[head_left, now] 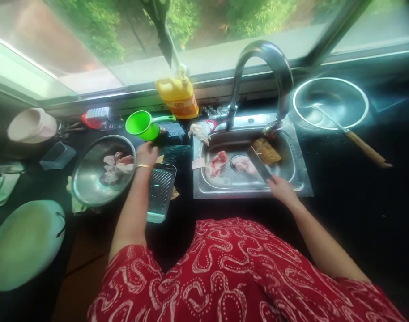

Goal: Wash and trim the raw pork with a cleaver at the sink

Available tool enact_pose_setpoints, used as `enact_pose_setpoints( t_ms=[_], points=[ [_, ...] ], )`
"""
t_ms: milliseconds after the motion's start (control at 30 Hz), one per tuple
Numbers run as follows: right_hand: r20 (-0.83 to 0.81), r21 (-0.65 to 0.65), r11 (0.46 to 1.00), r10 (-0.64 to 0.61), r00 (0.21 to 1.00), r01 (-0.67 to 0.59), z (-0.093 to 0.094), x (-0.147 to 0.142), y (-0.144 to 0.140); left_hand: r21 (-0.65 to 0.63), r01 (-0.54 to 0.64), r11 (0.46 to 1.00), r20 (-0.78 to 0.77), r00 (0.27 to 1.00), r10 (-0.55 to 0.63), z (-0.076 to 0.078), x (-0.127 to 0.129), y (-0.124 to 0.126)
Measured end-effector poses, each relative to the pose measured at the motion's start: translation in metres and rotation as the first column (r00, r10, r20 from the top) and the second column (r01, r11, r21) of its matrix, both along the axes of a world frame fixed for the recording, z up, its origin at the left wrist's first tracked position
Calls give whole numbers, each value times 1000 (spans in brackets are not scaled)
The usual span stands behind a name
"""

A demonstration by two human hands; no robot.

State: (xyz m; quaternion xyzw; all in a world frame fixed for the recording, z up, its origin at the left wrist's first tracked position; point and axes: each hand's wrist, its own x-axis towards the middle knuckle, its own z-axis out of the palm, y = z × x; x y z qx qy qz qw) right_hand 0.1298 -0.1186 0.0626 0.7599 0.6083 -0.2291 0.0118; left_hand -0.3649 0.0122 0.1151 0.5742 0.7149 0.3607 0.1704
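Note:
My right hand point(282, 190) is closed around the handle end of a knife point(261, 166), its broad blade slanting up and left over the steel sink point(204, 190). Below the blade, in the basin, lie a pale piece of meat point(244, 164) by the drain and a redder piece of meat point(218, 163) to its left. A brown-yellow block point(267, 151) rests beyond the blade. My left hand point(146, 155), fingers apart, is between a steel bowl point(85, 179) of meat pieces point(119, 166) and a green dipper point(142, 125). Beneath that wrist is a ridged tray point(160, 190).
A tall curved faucet point(263, 49) arches over the sink. Behind stands a yellow jug point(177, 96). A glass-like bowl point(355, 116) with a wooden-handled utensil point(367, 150) is at right. A white tub point(31, 126), clear container point(57, 155) and round pale board point(26, 243) stand left.

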Motion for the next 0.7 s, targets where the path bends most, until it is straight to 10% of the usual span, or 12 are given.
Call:
enact_pose_setpoints(
  t_ms=[67, 200, 367, 533, 700],
  points=[
    [-14, -3, 1000, -2, 1000, 2, 4, -5, 9, -210, 203, 956, -168, 956, -240, -30, 72, 12],
    [-22, 3, 1000, 13, 1000, -13, 8, -7, 15, -686, 327, 651, -130, 825, -551, -94, 211, 10],
    [-42, -21, 1000, 13, 999, -14, 7, 5, 2, -672, 91, 735, -314, 864, -394, -146, 258, 8],
    [-100, -30, 1000, -7, 995, 4, 3, 19, -2, -684, 187, 706, 180, 980, -85, -144, 254, 37],
    [-158, -6, 999, -45, 986, 44, 5, 28, 12, -447, 619, 646, 875, 454, 169, -106, 276, 34]
  ],
)
